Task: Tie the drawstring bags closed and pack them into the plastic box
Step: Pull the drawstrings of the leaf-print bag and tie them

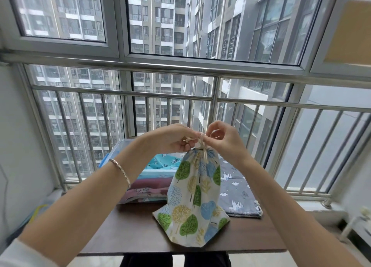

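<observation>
At the frame's centre the tree-print bag (194,196) is stood on the desk (130,230), its gathered neck held up by the drawstring (202,147), which is pinched by the left hand (172,140) and the right hand (224,140). Should a cord end be let slip, the knot could be left loose and the neck reopened when packed into the plastic box (120,152) at centre left.

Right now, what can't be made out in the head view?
All head view.
Knot on the tree-print bag: fingers of the left hand and right hand cover the drawstring.
Plastic box contents: left forearm and that bag block most.
Grey bag: left part behind the tree-print bag; closure unclear.
</observation>
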Available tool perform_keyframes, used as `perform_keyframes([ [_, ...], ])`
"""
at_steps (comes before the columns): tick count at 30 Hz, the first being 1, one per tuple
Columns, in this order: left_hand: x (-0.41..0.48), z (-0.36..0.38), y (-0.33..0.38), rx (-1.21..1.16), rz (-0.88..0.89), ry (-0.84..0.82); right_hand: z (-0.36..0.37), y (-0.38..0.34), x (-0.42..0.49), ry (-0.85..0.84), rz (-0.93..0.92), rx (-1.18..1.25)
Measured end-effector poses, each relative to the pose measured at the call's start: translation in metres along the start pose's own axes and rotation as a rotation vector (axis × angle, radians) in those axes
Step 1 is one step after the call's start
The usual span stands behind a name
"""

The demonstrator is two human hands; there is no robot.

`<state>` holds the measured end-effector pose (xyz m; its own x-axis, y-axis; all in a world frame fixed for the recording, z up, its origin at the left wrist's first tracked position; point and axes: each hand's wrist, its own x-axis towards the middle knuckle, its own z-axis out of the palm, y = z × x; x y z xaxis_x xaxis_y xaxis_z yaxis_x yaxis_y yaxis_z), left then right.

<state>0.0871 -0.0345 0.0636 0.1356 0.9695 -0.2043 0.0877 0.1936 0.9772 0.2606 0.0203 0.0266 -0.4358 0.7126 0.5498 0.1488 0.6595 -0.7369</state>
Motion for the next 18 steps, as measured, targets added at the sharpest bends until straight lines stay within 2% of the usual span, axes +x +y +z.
perform_keyframes([
  [6, 0.0, -0.003, 0.0, -0.038, -0.034, -0.07, 0.001, -0.004, 0.0, -0.047, 0.02, -0.005],
  [11, -0.007, -0.01, 0.001, 0.021, 0.032, -0.106, -0.006, 0.01, 0.004, -0.21, 0.17, 0.268],
  [13, -0.01, -0.016, -0.001, 0.195, 0.028, -0.04, -0.012, 0.019, 0.006, -0.188, 0.263, 0.462],
  [15, -0.014, -0.023, -0.004, 0.388, 0.035, 0.052, -0.023, 0.026, 0.004, -0.142, 0.317, 0.491],
  [18, -0.019, -0.03, -0.011, 0.392, 0.04, 0.079, -0.03, 0.032, -0.003, -0.174, 0.355, 0.441],
])
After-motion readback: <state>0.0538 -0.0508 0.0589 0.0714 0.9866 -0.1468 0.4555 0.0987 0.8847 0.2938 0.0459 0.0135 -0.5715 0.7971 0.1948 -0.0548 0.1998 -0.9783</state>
